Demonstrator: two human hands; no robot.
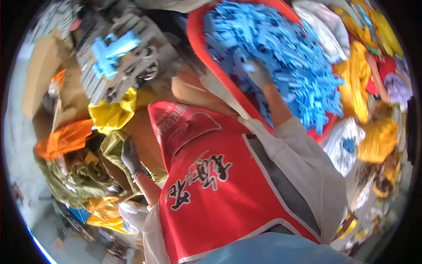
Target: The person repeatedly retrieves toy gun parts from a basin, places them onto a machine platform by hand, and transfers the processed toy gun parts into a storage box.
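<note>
My right hand [259,74], in a pale grey glove, reaches into a large red tub [196,33] heaped with light blue plastic pieces [290,66]. Its fingertips meet the pile, and blur hides whether they grip a piece. Lower and to the left, my left hand [130,157] wears a grey glove too. Its fingers lie stretched out beside an olive woven sack [112,147] and brown cardboard [147,147], with nothing visible in them. At the upper left, several blue plastic pieces [113,52] lie on a grey slatted metal surface [90,59].
A yellow bag [115,113] and an orange bag [66,138] lie on the left. White sacks [323,28] and yellow sacks [355,79] crowd the tub's right side. Another person [384,77] in red is at the far right. My red apron [211,189] spans the middle.
</note>
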